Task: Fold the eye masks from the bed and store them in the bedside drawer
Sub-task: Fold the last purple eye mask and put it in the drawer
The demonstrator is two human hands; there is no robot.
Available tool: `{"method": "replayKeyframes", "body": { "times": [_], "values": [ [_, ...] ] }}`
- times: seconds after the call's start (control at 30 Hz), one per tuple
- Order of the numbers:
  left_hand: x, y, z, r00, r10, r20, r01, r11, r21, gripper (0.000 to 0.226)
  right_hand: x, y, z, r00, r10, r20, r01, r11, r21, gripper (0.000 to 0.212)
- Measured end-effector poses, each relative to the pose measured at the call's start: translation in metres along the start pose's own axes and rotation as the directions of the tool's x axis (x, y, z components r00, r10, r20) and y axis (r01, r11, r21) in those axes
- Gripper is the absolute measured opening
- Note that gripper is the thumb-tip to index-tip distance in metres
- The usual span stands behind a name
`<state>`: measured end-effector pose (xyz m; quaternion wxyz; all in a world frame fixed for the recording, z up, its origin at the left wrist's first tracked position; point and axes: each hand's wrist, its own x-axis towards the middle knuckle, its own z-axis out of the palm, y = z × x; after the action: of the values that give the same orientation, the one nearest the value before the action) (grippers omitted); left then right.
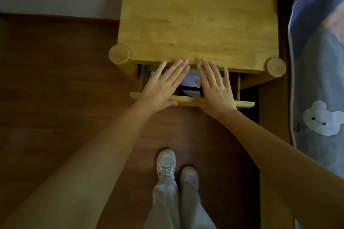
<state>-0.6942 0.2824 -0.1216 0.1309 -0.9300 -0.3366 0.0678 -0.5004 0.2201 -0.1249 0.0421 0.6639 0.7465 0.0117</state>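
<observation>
Pale honey-coloured wood makes up the square bedside table (pixel 199 15), and everything else sits around it. Just below its front edge, the shallow wooden drawer (pixel 243 103) stands pulled partly out. Inside it you can see a folded lilac eye mask with a dark band and a small cartoon print (pixel 189 87), lying near the middle of the opening; how many masks lie there cannot be told, since your hands cover most of the space.

Your left hand (pixel 163 85) lies flat over the left part of the drawer, fingers straight and slightly spread, tips reaching the table's front edge. Your right hand (pixel 216 87) lies flat over the right part, fingers straight and fanned, the heel of the palm over the drawer front. Neither hand grips anything.

To the right of the table is the bed's blue-grey cover with a white bear face (pixel 322 117). Below the table, your white lace-up trainers (pixel 166 161) stand on the dark brown wooden floor (pixel 55 80).
</observation>
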Motion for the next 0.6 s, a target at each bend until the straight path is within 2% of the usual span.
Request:
{"method": "replayKeyframes", "body": {
  "times": [0.1, 0.2, 0.27, 0.37, 0.47, 0.53, 0.6],
  "values": [
    [0.023, -0.015, 0.004, 0.998, -0.045, 0.037, 0.048, 0.995, -0.083, 0.125, 0.019, 0.008, -0.001, 1.0, 0.002, 0.003, -0.002, 0.998, 0.069, 0.11],
    [0.033, -0.024, 0.013, 0.998, -0.013, -0.069, 0.005, 0.994, -0.113, 0.113, 0.032, 0.014, 0.001, 1.0, 0.001, -0.021, 0.001, 0.994, 0.112, 0.099],
    [0.039, -0.027, 0.019, 0.988, 0.021, -0.15, -0.04, 0.991, -0.126, 0.1, 0.039, 0.016, 0.005, 0.996, 0.005, -0.093, 0.004, 0.996, 0.094, 0.088],
    [0.053, -0.034, 0.028, 0.969, 0.093, -0.229, -0.119, 0.988, -0.103, 0.078, 0.051, 0.017, 0.013, 0.959, 0.002, -0.285, -0.001, 1.0, 0.005, 0.056],
    [0.069, -0.037, 0.039, 0.913, 0.126, -0.387, -0.146, 0.989, -0.024, 0.048, 0.064, 0.017, 0.021, 0.9, -0.011, -0.435, -0.003, 1.0, -0.03, 0.027],
    [0.077, -0.038, 0.045, 0.853, 0.107, -0.51, -0.13, 0.991, -0.01, 0.022, 0.069, 0.017, 0.024, 0.87, -0.027, -0.492, -0.006, 0.998, -0.066, 0.018],
    [0.08, -0.038, 0.049, 0.818, 0.08, -0.57, -0.104, 0.995, -0.01, 0.019, 0.071, 0.018, 0.027, 0.848, -0.043, -0.528, -0.005, 0.996, -0.089, 0.015]
  ]
}}
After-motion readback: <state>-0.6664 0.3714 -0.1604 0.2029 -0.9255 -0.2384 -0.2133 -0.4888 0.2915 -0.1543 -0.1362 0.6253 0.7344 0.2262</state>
